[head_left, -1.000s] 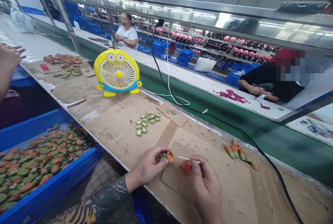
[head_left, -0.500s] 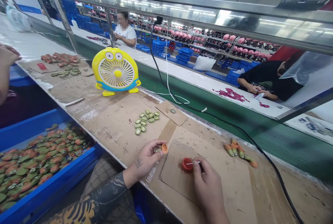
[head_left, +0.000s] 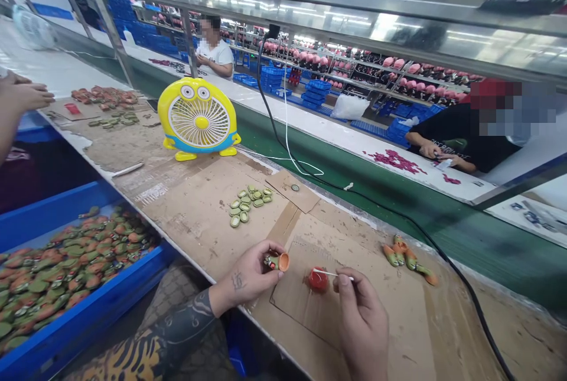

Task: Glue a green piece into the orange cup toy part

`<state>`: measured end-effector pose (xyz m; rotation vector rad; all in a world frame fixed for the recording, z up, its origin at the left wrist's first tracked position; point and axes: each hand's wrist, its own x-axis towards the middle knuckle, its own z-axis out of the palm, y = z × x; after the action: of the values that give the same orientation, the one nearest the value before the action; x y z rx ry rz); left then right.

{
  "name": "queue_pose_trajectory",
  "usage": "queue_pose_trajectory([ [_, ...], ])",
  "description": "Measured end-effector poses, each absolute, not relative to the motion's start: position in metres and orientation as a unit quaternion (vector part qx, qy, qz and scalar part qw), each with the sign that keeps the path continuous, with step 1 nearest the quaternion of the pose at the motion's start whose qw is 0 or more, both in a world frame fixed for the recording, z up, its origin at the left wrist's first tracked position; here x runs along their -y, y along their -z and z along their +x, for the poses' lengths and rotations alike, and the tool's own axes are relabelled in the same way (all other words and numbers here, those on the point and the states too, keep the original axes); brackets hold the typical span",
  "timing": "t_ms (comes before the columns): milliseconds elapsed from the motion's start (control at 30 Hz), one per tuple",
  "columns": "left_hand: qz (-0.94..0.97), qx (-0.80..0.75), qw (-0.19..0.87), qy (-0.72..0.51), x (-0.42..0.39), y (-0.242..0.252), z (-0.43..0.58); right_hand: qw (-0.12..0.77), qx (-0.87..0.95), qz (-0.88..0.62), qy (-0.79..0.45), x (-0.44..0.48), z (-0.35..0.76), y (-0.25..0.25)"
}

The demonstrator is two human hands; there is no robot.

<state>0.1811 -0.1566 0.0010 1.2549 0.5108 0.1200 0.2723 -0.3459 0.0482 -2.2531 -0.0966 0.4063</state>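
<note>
My left hand (head_left: 250, 272) pinches a small orange-and-green moulded piece (head_left: 283, 261) between thumb and fingers. Its round, hollow orange end faces right. Between the fingertips of my right hand (head_left: 361, 310) is a thin white stick (head_left: 330, 274), which looks like a cotton swab. The tip hangs over a small red pot (head_left: 319, 280) that stands on a cardboard sheet (head_left: 301, 310). Beyond my left hand lie several oval green pieces (head_left: 244, 206) with pale centres.
Several orange-and-green pieces (head_left: 410, 257) lie at right, near a black cable (head_left: 456, 269). A yellow fan (head_left: 199, 121) stands farther back. A blue crate (head_left: 84, 316) of similar pieces is at left. A co-worker's hands (head_left: 26, 94) are at the left edge.
My left hand has turned the piece, so more of its green body shows. The stick has lifted off the red pot, and my right hand has shifted slightly right.
</note>
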Motion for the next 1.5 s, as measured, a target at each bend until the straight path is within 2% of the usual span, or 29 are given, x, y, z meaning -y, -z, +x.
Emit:
queue_pose_trajectory([
  [133,0.606,-0.217,0.763,-0.06,0.155,0.003,0.179,0.441,0.054,-0.866,-0.228,0.33,0.261,-0.046],
  [333,0.615,-0.208,0.758,-0.062,0.153,0.005,0.179,0.383,0.1,-0.885,-0.247,0.316,0.257,-0.038],
  [667,0.602,-0.189,0.773,-0.06,0.153,0.002,0.179,0.348,0.122,-0.896,-0.246,0.313,0.26,-0.032],
  [1000,0.558,-0.183,0.809,-0.026,0.15,0.001,0.177,0.355,0.125,-0.896,-0.233,0.31,0.264,-0.032],
  [1133,0.536,-0.177,0.825,-0.014,0.151,-0.002,0.176,0.386,0.105,-0.887,-0.232,0.316,0.265,-0.036],
  [1267,0.507,-0.18,0.843,-0.013,0.151,-0.003,0.176,0.417,0.037,-0.894,-0.159,0.334,0.272,-0.043],
  [1367,0.503,-0.18,0.845,-0.018,0.151,-0.003,0.176,0.374,0.006,-0.921,-0.108,0.347,0.28,-0.044],
  [1500,0.511,-0.177,0.841,-0.014,0.151,-0.003,0.175,0.304,0.054,-0.94,-0.146,0.353,0.288,-0.037],
])
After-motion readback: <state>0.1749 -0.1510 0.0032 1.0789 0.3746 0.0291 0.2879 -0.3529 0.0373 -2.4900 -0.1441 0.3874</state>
